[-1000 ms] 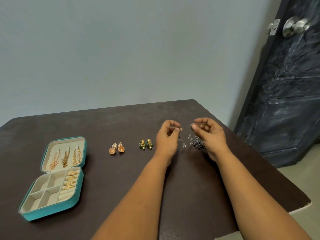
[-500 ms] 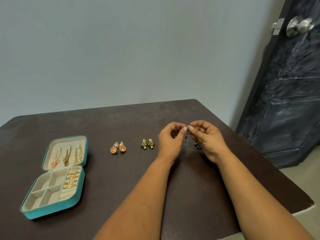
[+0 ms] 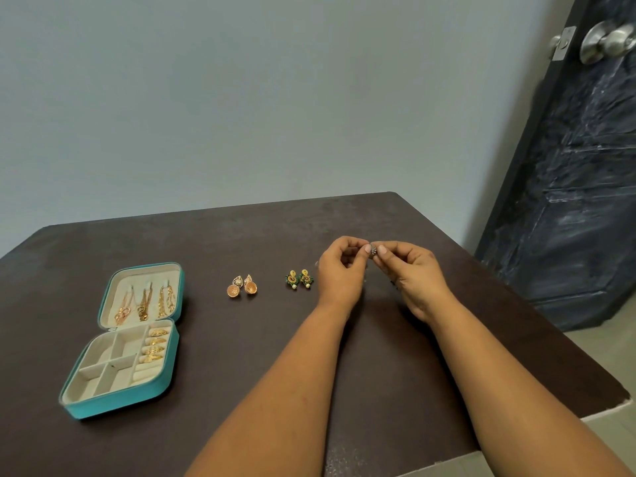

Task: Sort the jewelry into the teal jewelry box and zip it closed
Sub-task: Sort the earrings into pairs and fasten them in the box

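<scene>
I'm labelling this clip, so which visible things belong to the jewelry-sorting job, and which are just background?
Job:
open teal zip jewelry box
rose-gold dome earring pair
green-and-gold earring pair
small silver jewelry piece, pinched between left hand and right hand

Background:
dark brown table
dark door
silver round doorknob

soft even indoor light, dim overall, faint sheen on the tabletop (image 3: 241, 235), weak shadows, wide-angle bowing at edges, slightly soft detail

Jewelry box (image 3: 103, 404) lying open on desk (image 3: 241, 390) at 9 o'clock. Two earring pairs (image 3: 242, 287) (image 3: 298, 279) sitting toward 3 o'clock of it; both hands (image 3: 339, 273) (image 3: 414, 278) meeting further toward 3 o'clock.
</scene>
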